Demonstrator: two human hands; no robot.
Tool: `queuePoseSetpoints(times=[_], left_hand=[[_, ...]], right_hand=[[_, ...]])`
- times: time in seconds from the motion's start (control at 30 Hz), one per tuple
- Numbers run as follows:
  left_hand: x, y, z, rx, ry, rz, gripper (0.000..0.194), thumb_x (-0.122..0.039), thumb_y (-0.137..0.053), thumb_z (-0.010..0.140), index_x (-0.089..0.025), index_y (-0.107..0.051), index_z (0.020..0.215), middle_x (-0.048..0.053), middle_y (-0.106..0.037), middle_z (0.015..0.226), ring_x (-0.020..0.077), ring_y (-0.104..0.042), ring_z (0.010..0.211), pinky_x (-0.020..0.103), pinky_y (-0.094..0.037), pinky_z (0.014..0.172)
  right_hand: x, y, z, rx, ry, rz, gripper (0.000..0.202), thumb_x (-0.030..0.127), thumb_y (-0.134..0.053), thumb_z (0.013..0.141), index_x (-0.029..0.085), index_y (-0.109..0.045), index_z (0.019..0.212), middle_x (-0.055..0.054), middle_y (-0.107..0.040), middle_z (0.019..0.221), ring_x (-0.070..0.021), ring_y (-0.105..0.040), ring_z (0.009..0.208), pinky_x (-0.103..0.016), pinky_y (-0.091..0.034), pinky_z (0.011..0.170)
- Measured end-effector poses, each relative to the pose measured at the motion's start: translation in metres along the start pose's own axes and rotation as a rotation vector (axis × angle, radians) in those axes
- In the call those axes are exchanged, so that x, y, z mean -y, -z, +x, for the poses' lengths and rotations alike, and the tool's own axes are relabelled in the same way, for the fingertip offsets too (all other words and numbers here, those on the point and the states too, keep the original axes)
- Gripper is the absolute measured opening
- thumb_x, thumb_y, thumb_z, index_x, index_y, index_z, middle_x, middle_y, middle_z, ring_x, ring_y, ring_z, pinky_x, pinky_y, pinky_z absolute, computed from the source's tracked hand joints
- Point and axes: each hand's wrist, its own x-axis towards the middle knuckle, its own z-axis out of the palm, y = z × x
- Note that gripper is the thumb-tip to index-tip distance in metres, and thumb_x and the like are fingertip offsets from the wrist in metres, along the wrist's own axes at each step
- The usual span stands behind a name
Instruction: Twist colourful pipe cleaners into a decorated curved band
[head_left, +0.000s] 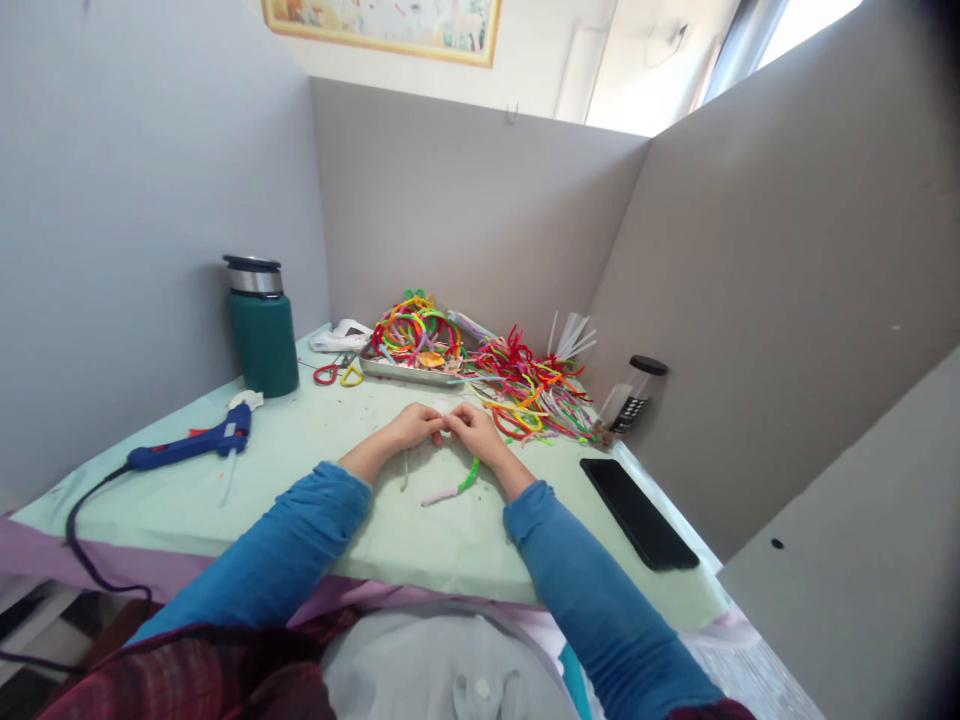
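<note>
My left hand [415, 426] and my right hand [475, 432] meet over the middle of the table, fingertips pinched together. A pipe cleaner [470, 474], bright green with a pale pink end, curves out from under my right hand toward me. Below my left hand a thin greyish strand [406, 470] hangs or lies; whether it joins what the fingers pinch, I cannot tell. Something small and whitish shows at the fingertips, mostly hidden by them.
Left stand a green bottle [262, 342] and a blue glue gun [196, 440] with its cord. Scissors [337, 374], a metal tray [412, 373] of coloured rings and a pile of pipe cleaners [529, 375] lie behind. Right are a black phone [637, 512] and a clear container [636, 392].
</note>
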Motion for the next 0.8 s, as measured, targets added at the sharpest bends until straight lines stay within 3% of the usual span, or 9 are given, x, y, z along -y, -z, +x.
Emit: queuePoseSetpoints(times=[0.8], left_hand=[[0.0011,0.0013,-0.0005,0.022,-0.020,0.020,0.054,-0.059,-0.046,0.072,-0.012,-0.069,0.087,0.003,-0.064,0.065,0.0044,-0.032,0.034,0.020,-0.024,0.035]], right_hand=[[-0.0027,-0.0003,0.0004,-0.021,-0.026,-0.038,0.019,0.033,-0.043,0.080,0.019,-0.050,0.070,0.002,-0.054,0.058,-0.0111,-0.048,0.056,-0.022,-0.036,0.055]])
